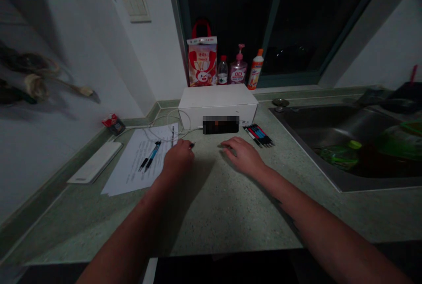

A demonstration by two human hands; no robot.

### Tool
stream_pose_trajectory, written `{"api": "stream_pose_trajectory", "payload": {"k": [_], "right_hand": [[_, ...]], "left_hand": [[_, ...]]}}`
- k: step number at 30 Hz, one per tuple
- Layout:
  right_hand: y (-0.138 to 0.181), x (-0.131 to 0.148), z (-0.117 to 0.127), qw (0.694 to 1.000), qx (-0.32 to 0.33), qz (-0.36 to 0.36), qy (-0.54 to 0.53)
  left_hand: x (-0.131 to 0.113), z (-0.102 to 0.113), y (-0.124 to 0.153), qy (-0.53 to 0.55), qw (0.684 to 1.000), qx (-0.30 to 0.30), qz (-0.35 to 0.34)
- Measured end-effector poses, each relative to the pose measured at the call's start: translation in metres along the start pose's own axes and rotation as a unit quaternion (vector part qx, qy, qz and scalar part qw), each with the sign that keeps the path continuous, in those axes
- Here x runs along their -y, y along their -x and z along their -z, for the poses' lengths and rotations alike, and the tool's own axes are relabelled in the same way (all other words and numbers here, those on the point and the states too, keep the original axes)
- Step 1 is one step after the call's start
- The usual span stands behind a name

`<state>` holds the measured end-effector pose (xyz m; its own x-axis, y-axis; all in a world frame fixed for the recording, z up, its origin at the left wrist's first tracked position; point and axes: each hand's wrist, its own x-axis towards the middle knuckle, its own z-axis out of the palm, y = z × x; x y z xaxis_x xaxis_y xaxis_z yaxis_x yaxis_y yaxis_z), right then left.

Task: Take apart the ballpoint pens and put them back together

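Observation:
My left hand (178, 157) rests on the green counter (214, 205) at the edge of a printed paper sheet (138, 165), fingers curled round a dark pen (191, 145) whose tip sticks out to the right. Two pens (150, 155) lie on the sheet just left of it. My right hand (242, 154) lies flat on the counter, fingers stretched out, holding nothing. A bundle of several pens (260, 135) lies just beyond it, next to a white box (218, 104).
A steel sink (332, 130) with green items fills the right. Behind the box stand a red-and-white bag (202, 60) and three bottles (238, 69) at the dark window. A flat white device (95, 163), a cable (165, 121) and a small red pack (112, 123) lie left.

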<state>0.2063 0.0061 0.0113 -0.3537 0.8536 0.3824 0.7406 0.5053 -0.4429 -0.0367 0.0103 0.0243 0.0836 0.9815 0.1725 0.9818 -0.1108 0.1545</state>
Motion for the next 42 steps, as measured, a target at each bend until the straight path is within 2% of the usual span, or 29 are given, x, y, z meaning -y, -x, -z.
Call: {"api": "stream_pose_trajectory", "payload": {"k": [2, 4, 7, 9, 11, 14, 17, 20, 23, 27, 31, 34, 36, 38, 42], "right_hand": [[0.001, 0.003, -0.005, 0.999, 0.02, 0.028, -0.026], [0.002, 0.006, -0.009, 0.997, 0.049, 0.043, -0.047], [0.002, 0.005, -0.012, 0.992, 0.087, 0.021, -0.087], [0.0, 0.002, -0.012, 0.989, 0.077, -0.017, -0.125], [-0.002, -0.003, -0.011, 0.982, 0.036, -0.068, -0.172], [-0.006, -0.012, -0.009, 0.948, -0.006, -0.162, -0.275], [-0.008, -0.017, -0.009, 0.902, 0.015, -0.222, -0.371], [-0.008, -0.016, -0.01, 0.882, 0.056, -0.237, -0.403], [-0.008, -0.015, -0.009, 0.893, 0.054, -0.219, -0.389], [-0.007, -0.013, -0.003, 0.922, 0.024, -0.163, -0.349], [-0.005, -0.012, -0.002, 0.95, 0.012, -0.112, -0.291], [-0.003, -0.011, -0.006, 0.955, 0.059, -0.092, -0.276], [-0.001, -0.011, -0.009, 0.953, 0.115, -0.099, -0.264], [-0.001, -0.011, -0.01, 0.954, 0.141, -0.108, -0.241], [-0.001, -0.011, -0.009, 0.968, 0.084, -0.08, -0.224]], "left_hand": [[-0.015, -0.009, 0.006, 0.123, 0.987, 0.012, -0.099], [-0.024, -0.019, 0.012, 0.237, 0.956, 0.028, -0.17], [-0.029, -0.028, 0.017, 0.349, 0.926, 0.045, -0.137], [-0.028, -0.028, 0.016, 0.367, 0.923, 0.044, -0.109], [-0.027, -0.025, 0.015, 0.352, 0.93, 0.03, -0.099], [-0.025, -0.017, 0.012, 0.325, 0.939, 0.003, -0.11], [-0.025, -0.015, 0.012, 0.316, 0.94, -0.01, -0.128], [-0.024, -0.017, 0.011, 0.328, 0.937, -0.013, -0.119], [-0.023, -0.02, 0.01, 0.357, 0.929, 0.007, -0.099], [-0.022, -0.018, 0.009, 0.373, 0.923, 0.041, -0.083], [-0.021, -0.017, 0.008, 0.371, 0.925, 0.033, -0.076], [-0.021, -0.021, 0.008, 0.353, 0.93, 0.007, -0.104], [-0.023, -0.024, 0.008, 0.329, 0.935, -0.002, -0.131], [-0.025, -0.026, 0.009, 0.316, 0.938, 0.0, -0.144], [-0.028, -0.025, 0.011, 0.315, 0.941, 0.019, -0.126]]}}
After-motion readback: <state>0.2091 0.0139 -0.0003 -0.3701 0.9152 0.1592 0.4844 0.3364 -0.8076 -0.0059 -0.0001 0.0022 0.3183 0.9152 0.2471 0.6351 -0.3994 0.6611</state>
